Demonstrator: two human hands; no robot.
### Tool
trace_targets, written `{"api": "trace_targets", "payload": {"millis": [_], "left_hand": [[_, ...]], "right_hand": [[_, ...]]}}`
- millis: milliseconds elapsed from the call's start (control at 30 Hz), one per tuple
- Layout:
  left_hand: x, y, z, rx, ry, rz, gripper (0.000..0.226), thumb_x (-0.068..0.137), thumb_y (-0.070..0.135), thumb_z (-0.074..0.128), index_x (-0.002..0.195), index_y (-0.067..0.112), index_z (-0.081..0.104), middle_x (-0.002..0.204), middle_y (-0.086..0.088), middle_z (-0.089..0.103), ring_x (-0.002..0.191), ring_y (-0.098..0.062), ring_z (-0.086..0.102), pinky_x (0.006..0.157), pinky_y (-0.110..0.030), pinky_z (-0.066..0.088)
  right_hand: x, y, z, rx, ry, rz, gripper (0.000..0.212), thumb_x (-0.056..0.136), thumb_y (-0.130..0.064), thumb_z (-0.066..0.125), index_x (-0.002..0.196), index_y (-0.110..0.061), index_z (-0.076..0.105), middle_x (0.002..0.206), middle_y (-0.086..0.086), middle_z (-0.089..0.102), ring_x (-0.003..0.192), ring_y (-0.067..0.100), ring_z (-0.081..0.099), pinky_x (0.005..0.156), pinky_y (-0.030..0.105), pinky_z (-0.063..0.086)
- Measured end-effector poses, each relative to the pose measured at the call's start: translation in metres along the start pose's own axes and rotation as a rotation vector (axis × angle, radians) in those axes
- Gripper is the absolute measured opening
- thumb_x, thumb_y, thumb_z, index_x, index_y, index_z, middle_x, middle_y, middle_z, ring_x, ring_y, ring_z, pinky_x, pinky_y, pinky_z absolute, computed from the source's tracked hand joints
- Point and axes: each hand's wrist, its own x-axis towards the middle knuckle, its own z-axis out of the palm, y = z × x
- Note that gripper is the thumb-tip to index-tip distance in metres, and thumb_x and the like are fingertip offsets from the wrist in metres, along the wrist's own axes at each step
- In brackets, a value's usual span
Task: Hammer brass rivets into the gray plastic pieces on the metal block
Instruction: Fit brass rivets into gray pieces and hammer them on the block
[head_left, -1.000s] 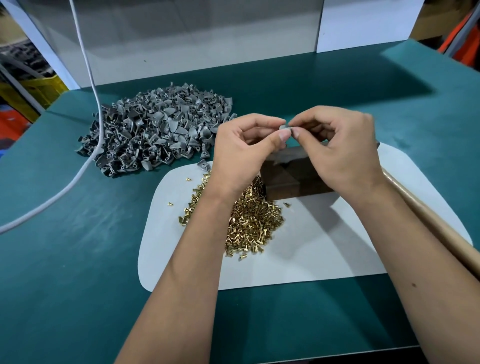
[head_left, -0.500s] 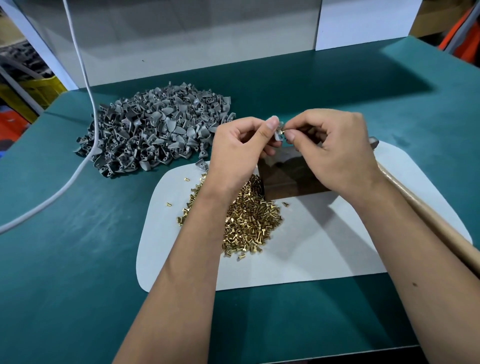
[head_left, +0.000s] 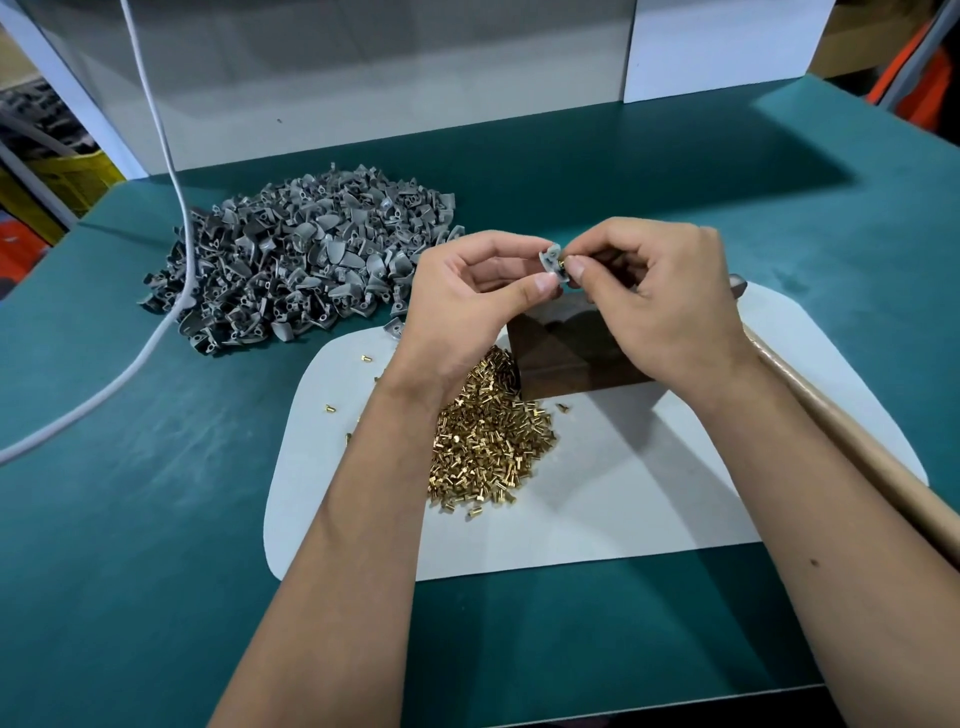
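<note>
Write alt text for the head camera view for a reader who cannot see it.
Above a metal block, the left hand pinches a gray plastic piece while the right hand pinches a brass rivet against it. A pile of brass rivets lies on a white mat; gray pieces are heaped beyond.

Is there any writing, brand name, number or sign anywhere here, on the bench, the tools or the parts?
None can be read.
Gray plastic pieces: no print shows.
Brass rivets: too small to show any marking.
Metal block: plain dark faces, no stamp shows.
White mat, green bench top and hammer handle: no label shows.
White panels at the back: blank.
</note>
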Motion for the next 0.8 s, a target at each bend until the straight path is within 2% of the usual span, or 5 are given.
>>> {"api": "trace_targets", "payload": {"millis": [133,200,533,800], "left_hand": [[0.0002,-0.0022,0.0012,0.010,0.012,-0.032,0.023,0.084,-0.008,0.076,0.105,0.000,0.075,0.089,-0.015,0.077,0.081,-0.023,0.074,0.081,-0.032,0.061],[0.0001,-0.0026,0.0018,0.000,0.018,-0.046,0.023,0.084,-0.008,0.076,0.106,-0.002,0.075,0.090,-0.017,0.077,0.082,-0.024,0.074,0.080,-0.031,0.061],[-0.0014,-0.0010,0.0026,-0.052,0.011,-0.093,0.018,0.084,-0.007,0.075,0.101,-0.001,0.075,0.085,-0.015,0.078,0.073,-0.021,0.075,0.072,-0.024,0.060],[-0.0028,-0.0004,0.0049,-0.080,0.001,-0.082,0.019,0.083,-0.010,0.075,0.100,-0.002,0.074,0.082,-0.014,0.078,0.074,-0.021,0.076,0.072,-0.024,0.060]], "right_hand": [[-0.0006,0.0022,0.0004,-0.107,-0.020,-0.057,0.007,0.091,-0.013,0.071,0.089,-0.014,0.078,0.076,-0.011,0.069,0.075,0.005,0.062,0.070,0.006,0.040],[-0.0005,0.0035,0.0000,-0.142,-0.020,-0.078,0.007,0.090,-0.014,0.071,0.088,-0.013,0.078,0.077,-0.008,0.070,0.074,0.005,0.060,0.070,0.005,0.038],[-0.0015,0.0034,-0.0002,-0.151,0.011,-0.097,0.006,0.087,-0.011,0.072,0.083,-0.010,0.076,0.072,-0.005,0.070,0.073,0.008,0.059,0.066,0.005,0.037],[-0.0020,0.0041,0.0007,-0.137,0.007,-0.072,0.007,0.086,-0.011,0.071,0.082,-0.011,0.076,0.071,-0.003,0.071,0.066,0.011,0.062,0.065,0.018,0.046]]}}
